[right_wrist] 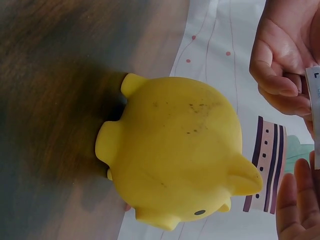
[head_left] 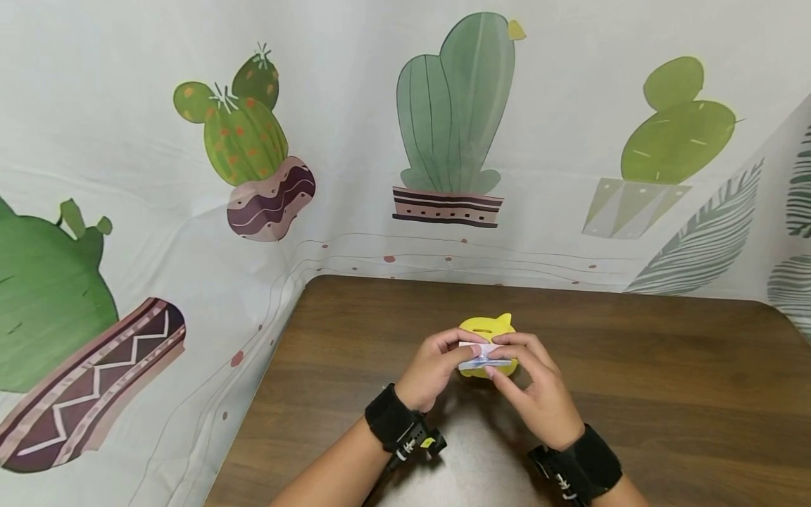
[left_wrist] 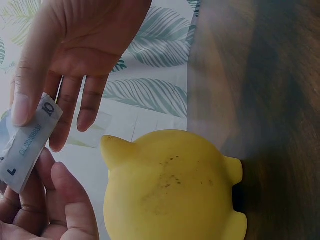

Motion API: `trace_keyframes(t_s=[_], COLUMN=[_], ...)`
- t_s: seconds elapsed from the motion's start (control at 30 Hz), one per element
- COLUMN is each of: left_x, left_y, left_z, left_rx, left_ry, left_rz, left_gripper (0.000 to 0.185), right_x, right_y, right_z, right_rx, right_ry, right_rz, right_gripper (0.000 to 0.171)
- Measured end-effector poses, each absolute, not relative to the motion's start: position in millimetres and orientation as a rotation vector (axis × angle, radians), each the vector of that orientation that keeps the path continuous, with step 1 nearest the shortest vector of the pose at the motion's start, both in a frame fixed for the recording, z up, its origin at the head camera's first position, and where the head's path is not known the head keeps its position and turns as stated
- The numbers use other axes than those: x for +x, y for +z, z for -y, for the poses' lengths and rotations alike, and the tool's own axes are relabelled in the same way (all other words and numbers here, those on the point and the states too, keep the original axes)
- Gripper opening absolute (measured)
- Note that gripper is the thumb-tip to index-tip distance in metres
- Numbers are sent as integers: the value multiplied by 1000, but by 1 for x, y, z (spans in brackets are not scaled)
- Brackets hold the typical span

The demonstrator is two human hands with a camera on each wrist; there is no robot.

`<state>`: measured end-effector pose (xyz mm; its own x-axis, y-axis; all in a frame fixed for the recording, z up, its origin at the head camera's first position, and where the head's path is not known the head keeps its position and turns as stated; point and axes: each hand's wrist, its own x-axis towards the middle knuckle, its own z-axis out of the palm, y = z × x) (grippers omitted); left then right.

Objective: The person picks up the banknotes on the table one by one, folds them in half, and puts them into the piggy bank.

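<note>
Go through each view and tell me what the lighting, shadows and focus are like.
Head view: even, soft light, sharp throughout; a pale glare patch on the table between the wrists. Left wrist view: the banknote and piggy bank are fairly sharp, the table top blurred and dark. Right wrist view: the piggy bank casts a dark shadow on the wood beside it; the left hand is cropped at the edge.

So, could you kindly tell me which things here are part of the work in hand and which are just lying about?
In hand:
- folded banknote, pinched by left hand and right hand
- yellow piggy bank, standing just behind the hands

Just about:
- wooden table
- cactus-print cloth behind it
</note>
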<state>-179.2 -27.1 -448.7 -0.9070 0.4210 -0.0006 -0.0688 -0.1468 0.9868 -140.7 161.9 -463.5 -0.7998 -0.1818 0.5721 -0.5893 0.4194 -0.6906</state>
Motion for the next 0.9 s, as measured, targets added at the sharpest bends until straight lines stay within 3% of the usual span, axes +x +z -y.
trace_keyframes(t_s=[0.7,0.9], left_x=[-178,-178], left_y=[-448,-450], left_z=[27,26], left_rx=[385,443], left_ry=[2086,2068], left_rz=[-1789,-1753], left_gripper=[34,27], right_x=[-140,-140], right_y=[-462,-462], right_z=[-161,-162], right_rx=[576,541], right_ry=[1367,1392], right_rz=[2213,2187], right_gripper=[24,22])
